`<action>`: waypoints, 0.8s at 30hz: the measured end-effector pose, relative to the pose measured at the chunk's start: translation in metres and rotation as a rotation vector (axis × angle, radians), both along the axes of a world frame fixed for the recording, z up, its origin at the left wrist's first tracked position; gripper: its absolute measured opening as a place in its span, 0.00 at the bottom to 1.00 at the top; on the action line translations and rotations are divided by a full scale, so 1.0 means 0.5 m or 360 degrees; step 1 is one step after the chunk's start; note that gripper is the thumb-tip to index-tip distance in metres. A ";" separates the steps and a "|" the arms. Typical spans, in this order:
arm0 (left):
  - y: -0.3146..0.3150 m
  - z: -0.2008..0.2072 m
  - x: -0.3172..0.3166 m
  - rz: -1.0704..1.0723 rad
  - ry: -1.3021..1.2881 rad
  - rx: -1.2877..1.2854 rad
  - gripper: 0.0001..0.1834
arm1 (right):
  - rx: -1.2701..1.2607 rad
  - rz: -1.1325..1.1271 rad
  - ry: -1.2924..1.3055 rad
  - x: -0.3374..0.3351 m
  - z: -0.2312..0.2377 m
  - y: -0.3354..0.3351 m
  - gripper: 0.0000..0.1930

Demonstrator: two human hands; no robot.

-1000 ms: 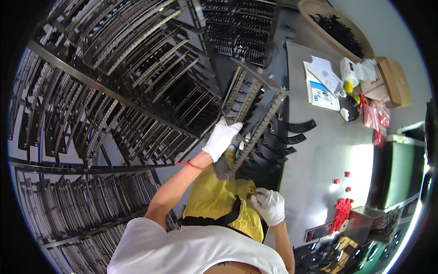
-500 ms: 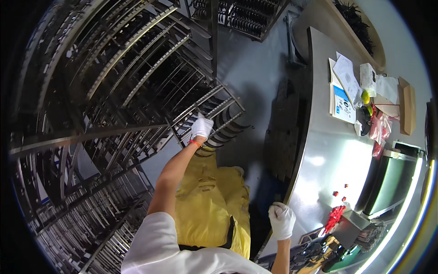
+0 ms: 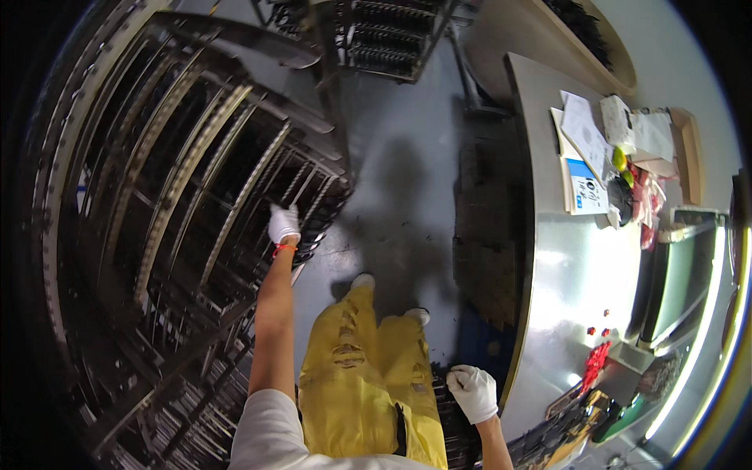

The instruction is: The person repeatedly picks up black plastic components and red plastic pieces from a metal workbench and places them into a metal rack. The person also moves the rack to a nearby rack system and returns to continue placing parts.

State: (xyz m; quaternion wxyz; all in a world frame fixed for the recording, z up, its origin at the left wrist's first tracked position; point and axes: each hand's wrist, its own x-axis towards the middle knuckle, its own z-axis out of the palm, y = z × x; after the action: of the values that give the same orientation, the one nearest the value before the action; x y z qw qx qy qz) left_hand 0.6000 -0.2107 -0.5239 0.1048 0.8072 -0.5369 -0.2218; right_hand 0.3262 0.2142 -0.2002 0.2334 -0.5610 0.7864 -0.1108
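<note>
My left hand (image 3: 283, 225), in a white glove with a red band at the wrist, reaches forward to a tall dark metal rack (image 3: 192, 168). Its fingers are curled at the near side of a slatted metal frame (image 3: 296, 184) in that rack; their tips are partly lost against the dark bars. Dark curved pieces (image 3: 317, 227) stick out along the right side of the frame. My right hand (image 3: 473, 392), also white-gloved, hangs beside the near end of a steel table (image 3: 548, 313). Its fingers are folded into a loose fist, with nothing visible in them.
Papers and a booklet (image 3: 586, 188), a white box (image 3: 617, 121), pink plastic bags (image 3: 647, 200) and small red pieces (image 3: 597, 364) lie on the table. Another rack (image 3: 388, 47) stands ahead across the grey floor (image 3: 392, 172). Dark boxes (image 3: 486, 227) sit by the table's left edge.
The slatted frame, which stuck out over the floor, now sits further left, in line with the rack. My left hand has moved left with it. The view has shifted, showing my feet.
</note>
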 end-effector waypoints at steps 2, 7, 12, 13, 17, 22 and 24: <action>-0.028 -0.008 0.008 0.0142 -0.0263 -0.0112 0.33 | 0.0046 -0.0040 0.0020 0.012 0.012 0.017 0.07; -0.115 -0.008 0.024 0.0888 -0.0899 -0.0052 0.10 | 0.0154 -0.0189 0.0049 0.042 0.057 0.084 0.09; -0.099 0.041 0.027 -0.1067 -0.0062 -0.0810 0.17 | 0.0326 -0.0442 -0.0004 0.063 0.069 0.169 0.14; -0.071 0.062 0.029 -0.1686 -0.0358 -0.0611 0.19 | 0.0162 -0.0539 -0.0013 0.075 0.067 0.189 0.15; 0.113 0.141 0.004 -0.2426 -0.0645 0.0671 0.19 | 0.0224 -0.0873 0.0029 0.177 0.147 0.410 0.15; 0.329 0.179 -0.031 -0.3123 -0.0858 0.1033 0.16 | 0.0084 -0.1541 0.0386 0.251 0.290 0.709 0.15; 0.390 0.203 -0.057 -0.3342 -0.0961 0.1093 0.15 | 0.0228 -0.1887 0.0695 0.270 0.328 0.819 0.10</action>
State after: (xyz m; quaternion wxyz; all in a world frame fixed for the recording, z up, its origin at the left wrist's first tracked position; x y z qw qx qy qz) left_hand 0.5715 -0.0158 -0.4225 -0.4913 -0.0331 -0.8603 -0.1318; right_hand 0.4610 0.6236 -0.0363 0.0037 -0.0228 0.9984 -0.0514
